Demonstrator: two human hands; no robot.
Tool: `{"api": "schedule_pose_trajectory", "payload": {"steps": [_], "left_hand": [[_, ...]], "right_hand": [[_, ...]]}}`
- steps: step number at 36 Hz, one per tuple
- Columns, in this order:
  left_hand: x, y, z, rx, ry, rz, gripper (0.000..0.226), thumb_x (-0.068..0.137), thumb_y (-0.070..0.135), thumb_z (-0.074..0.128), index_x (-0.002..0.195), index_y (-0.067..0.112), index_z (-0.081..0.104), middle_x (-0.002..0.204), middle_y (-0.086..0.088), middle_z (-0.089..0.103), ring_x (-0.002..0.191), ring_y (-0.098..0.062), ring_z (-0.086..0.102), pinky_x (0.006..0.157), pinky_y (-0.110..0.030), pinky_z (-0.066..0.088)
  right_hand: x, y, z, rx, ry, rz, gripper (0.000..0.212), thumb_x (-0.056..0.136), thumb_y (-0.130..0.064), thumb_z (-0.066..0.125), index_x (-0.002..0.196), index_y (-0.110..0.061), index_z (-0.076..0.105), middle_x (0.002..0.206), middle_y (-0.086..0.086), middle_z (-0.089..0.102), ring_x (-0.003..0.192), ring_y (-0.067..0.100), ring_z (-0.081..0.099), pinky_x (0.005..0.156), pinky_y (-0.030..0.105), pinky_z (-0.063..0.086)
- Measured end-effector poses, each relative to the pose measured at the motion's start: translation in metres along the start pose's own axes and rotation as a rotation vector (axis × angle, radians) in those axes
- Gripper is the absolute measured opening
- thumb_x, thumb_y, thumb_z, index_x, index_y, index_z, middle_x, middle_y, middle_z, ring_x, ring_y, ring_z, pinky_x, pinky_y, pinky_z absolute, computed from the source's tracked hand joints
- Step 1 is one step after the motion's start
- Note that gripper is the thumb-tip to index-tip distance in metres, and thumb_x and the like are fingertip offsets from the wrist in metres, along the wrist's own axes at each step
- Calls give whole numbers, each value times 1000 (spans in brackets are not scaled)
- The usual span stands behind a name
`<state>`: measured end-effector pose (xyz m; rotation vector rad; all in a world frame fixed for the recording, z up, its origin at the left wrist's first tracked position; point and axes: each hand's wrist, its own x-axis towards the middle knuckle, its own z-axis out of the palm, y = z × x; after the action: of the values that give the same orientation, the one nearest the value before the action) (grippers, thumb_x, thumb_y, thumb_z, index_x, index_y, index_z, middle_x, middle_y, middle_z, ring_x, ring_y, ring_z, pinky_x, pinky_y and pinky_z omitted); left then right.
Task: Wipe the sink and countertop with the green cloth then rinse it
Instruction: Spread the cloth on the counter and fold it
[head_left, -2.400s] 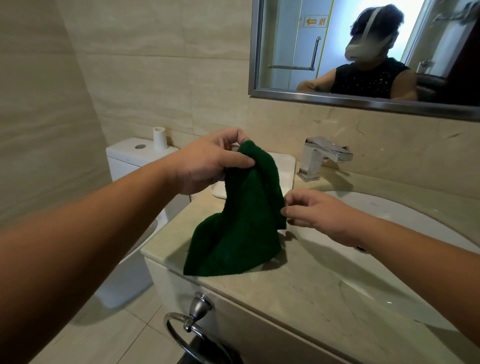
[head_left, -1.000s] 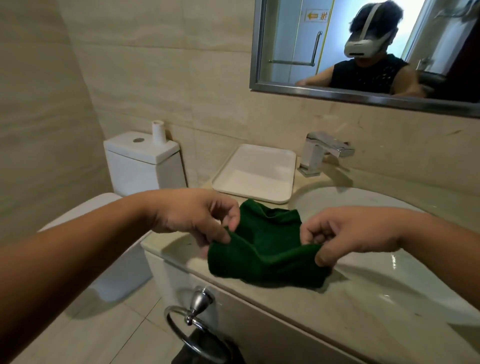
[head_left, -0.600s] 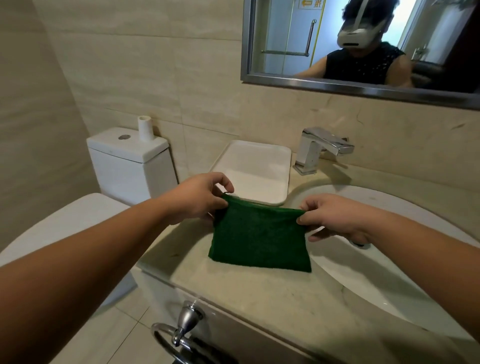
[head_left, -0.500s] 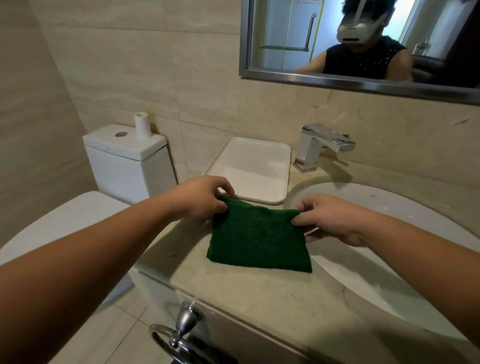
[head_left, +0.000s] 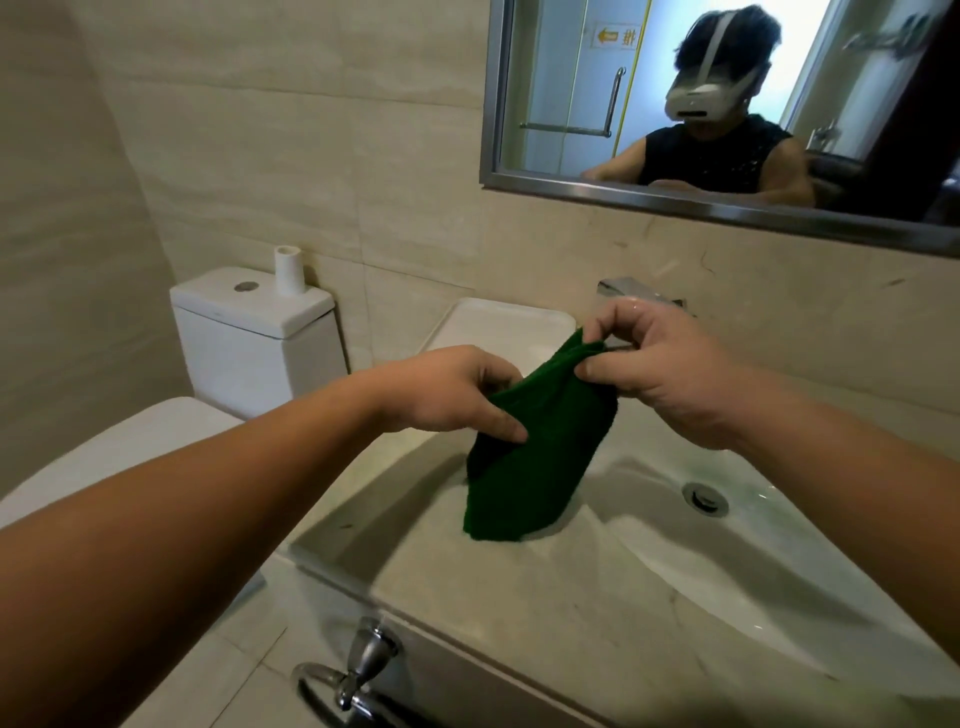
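a: beige countertop (head_left: 519, 613), white sink (head_left: 779, 551) set in it. where's the green cloth (head_left: 535, 467)?
b: up off the countertop, no longer folded flat. left hand (head_left: 447, 395) grips its side, right hand (head_left: 660, 374) pinches the top corner; its tail hangs at the sink's left rim.
a: meaning?
b: wiping hasn't started, probably about to.

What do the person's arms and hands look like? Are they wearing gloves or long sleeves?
No gloves and no long sleeves. The left hand and the right hand are bare, and so are both forearms as far as the picture shows. I can see no watch, ring or bracelet. The mirror shows the person in a black sleeveless top and a white headset.
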<state>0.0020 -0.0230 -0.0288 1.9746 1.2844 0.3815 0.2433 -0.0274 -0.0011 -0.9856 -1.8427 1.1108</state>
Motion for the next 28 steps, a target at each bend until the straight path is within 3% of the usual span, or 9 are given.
{"api": "schedule_pose_trajectory", "payload": {"steps": [2,7,11,14,18,23,28], "left_hand": [[-5,4,-5,-17,13,7,22,89,25,83,109,18,78,105,1,81,102,-17,76,104,-47,55],[-22,12,-15,-45,-34,-12,29,85,21,87,112,19,77,106,-3,81,100,-22,78,96,-46,61],[-32,13,-19,-79,-37,-15,30,85,11,85,113,14,73,105,-6,81,99,-25,78,86,-41,63],[-38,12,-20,-72,-6,-3,30,85,10,84,112,13,70,108,-11,79,102,-29,76,95,-52,61],[-48,7,-26,-211,-12,-22,27,88,4,81,108,4,62,112,-22,75,102,-38,77,93,-59,61],[-52,-15,-44,-469,12,-20,25,89,5,79,105,8,59,117,-25,74,110,-42,74,79,-42,67],[-29,-42,-61,-517,158,-49,12,94,5,73,101,10,64,106,-16,78,109,-37,75,84,-38,64]], "right_hand": [[-3,-7,-5,-12,21,-7,23,87,7,71,86,-14,63,89,10,66,75,23,63,65,34,52],[-15,-25,-13,5,64,-4,24,90,10,65,85,-13,60,91,3,66,69,10,66,58,22,53],[-19,-35,-15,15,52,2,29,91,13,61,92,-16,59,99,9,62,81,21,61,65,28,51],[-20,-39,-15,35,47,25,30,91,13,59,102,-15,61,99,10,58,84,22,57,65,27,49],[-18,-35,-17,60,70,65,32,94,11,57,116,-11,65,96,8,60,82,19,60,62,27,52],[-3,-13,-14,28,115,170,25,96,6,59,110,-11,71,113,20,67,89,27,69,58,29,58],[23,10,-9,8,131,237,16,95,7,59,102,-4,68,106,22,70,90,30,72,71,40,64]]}}
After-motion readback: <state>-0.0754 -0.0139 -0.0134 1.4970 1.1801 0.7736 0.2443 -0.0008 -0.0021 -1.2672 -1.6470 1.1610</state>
